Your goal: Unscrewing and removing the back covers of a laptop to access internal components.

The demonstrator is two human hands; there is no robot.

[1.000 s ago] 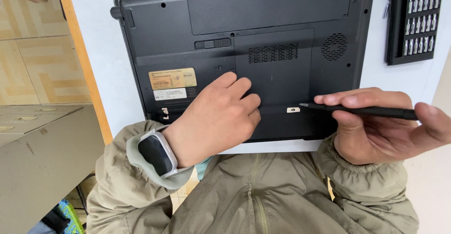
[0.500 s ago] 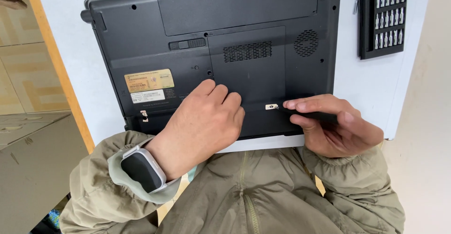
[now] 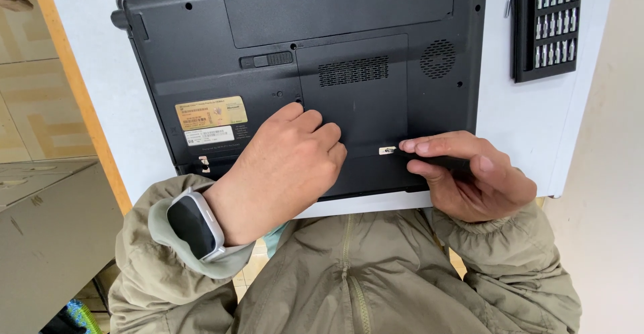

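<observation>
A black laptop [image 3: 201, 45] lies upside down on a white table [image 3: 516, 119]. My left hand [image 3: 282, 163] rests knuckles-up on its near edge, fingers curled under, with a dark-faced watch [image 3: 194, 225] on the wrist. My right hand [image 3: 469, 173] grips a thin black screwdriver [image 3: 446, 163]; its tip, mostly hidden by my fingers, points left at a small white tab [image 3: 388, 150] on the bottom cover. A vented access panel [image 3: 352, 92] sits just above both hands.
A black case of screwdriver bits [image 3: 547, 22] lies open at the table's far right. The table's wooden edge [image 3: 74, 86] runs down the left, with tiled floor and a grey cabinet [image 3: 47, 240] beyond it.
My right hand has drawn in and curled round the screwdriver, so its shaft no longer sticks out to the right. My left hand has stayed on the laptop.
</observation>
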